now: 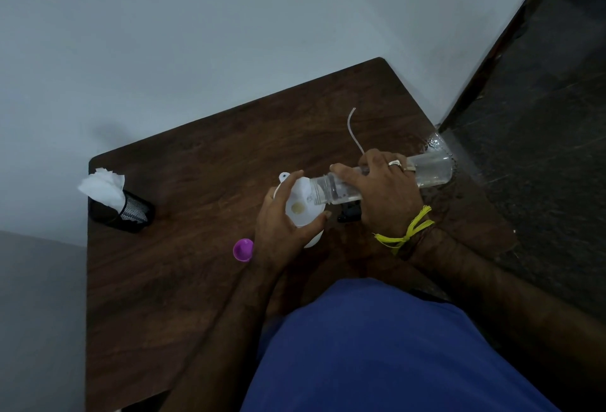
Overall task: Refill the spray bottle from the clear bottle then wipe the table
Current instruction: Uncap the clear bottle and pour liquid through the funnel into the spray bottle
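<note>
My right hand (383, 192) grips a clear bottle (433, 170) tipped on its side, its open mouth over a white funnel (300, 206). My left hand (282, 228) curls round the funnel and the white spray bottle (313, 239) under it, which is mostly hidden. A black spray head (349, 215) lies on the brown table (196, 264) just under my right hand, and its thin white dip tube (352, 129) curves away toward the far edge. A purple cap (243, 249) lies open side up to the left of my left wrist.
A black mesh holder (131, 211) with white tissues (103, 187) stands near the table's far left corner. A pale wall runs behind the table. Dark floor lies beyond the table's right edge. My blue shirt fills the bottom of the view.
</note>
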